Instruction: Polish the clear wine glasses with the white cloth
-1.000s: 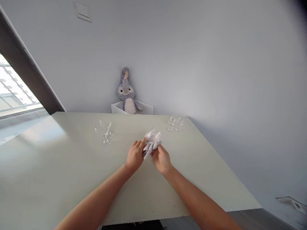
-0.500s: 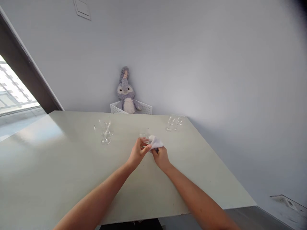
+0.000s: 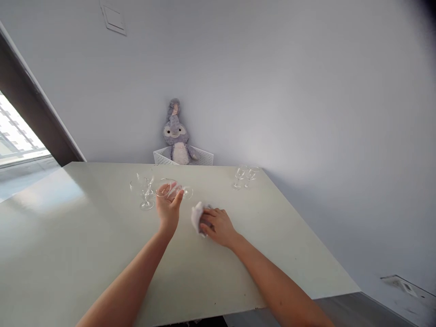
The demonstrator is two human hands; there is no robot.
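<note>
My left hand (image 3: 168, 206) is closed around a clear stemmed glass (image 3: 169, 187), tilted so that its foot points to the right. Just left of that hand, two more stemmed glasses (image 3: 146, 205) stand upright on the table, one partly behind the other. My right hand (image 3: 219, 225) grips a crumpled white cloth (image 3: 197, 219) low over the table; whether the cloth touches the surface I cannot tell. Farther back on the right, a pair of stemmed glasses (image 3: 239, 174) stands upright.
The pale table (image 3: 272, 254) runs back to a plain wall. Behind its far edge sits a white perforated basket (image 3: 204, 157) holding a grey plush toy (image 3: 176, 134). A window (image 3: 18, 129) is at the left.
My hands have come apart. The left has carried the glass leftward and up, away from the cloth. The cloth has moved left and nearer to me in my right hand.
</note>
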